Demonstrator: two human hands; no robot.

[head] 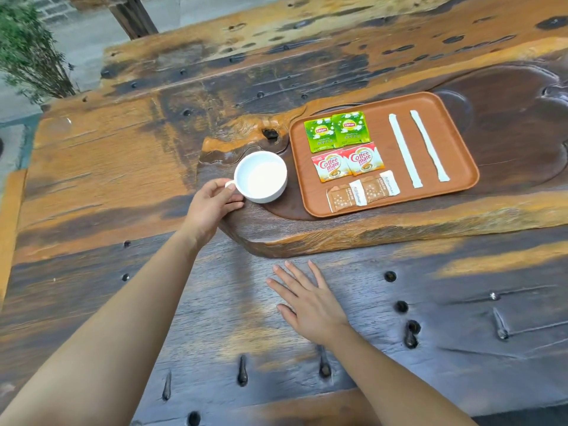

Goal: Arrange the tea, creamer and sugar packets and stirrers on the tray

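An orange-brown tray point(455, 155) lies on a raised wooden slab. On its left side sit two green tea packets point(336, 130), two red-and-white creamer packets point(347, 162) below them, and two brown sugar packets point(362, 191) nearest me. Two white wrapped stirrers point(405, 150) lie side by side on the tray's right half. A white cup point(261, 176) stands just left of the tray. My left hand point(212, 207) grips the cup's handle. My right hand point(307, 299) rests flat on the table, fingers spread, holding nothing.
The rough wooden table point(123, 167) has dark knots, holes and metal pins. The slab's curved front edge point(307, 241) steps up from the near surface. A green plant point(27, 50) stands beyond the far left corner.
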